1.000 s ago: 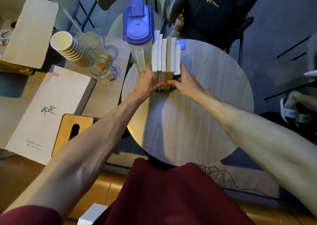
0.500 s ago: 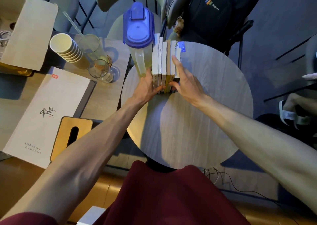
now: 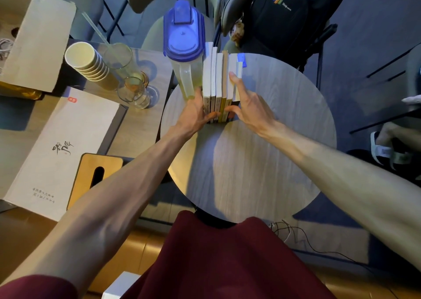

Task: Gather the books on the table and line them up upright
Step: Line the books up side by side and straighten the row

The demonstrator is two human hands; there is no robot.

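Note:
Several books point(image 3: 218, 80) stand upright in a tight row at the far side of the round grey table point(image 3: 262, 152), spines toward me, their left side against a clear jug with a blue lid point(image 3: 183, 45). My left hand point(image 3: 197, 114) presses the row's left side and front, thumb across the spines. My right hand point(image 3: 248, 107) holds the right side, its forefinger stretched up along the top of the rightmost books and its thumb on the spines. Both hands clamp the row between them.
A small blue card point(image 3: 241, 60) lies behind the books. On the wooden table at left: stacked paper cups point(image 3: 88, 64), two glasses point(image 3: 134, 91), a white box point(image 3: 59, 148), a wooden tissue holder point(image 3: 94, 173). A chair holds a black backpack point(image 3: 282, 18). A person's sandalled foot point(image 3: 387, 148) is at right.
My right hand slid from the row's front corner up its right side, the forefinger now reaching along the book tops. The left hand stayed in place on the left side.

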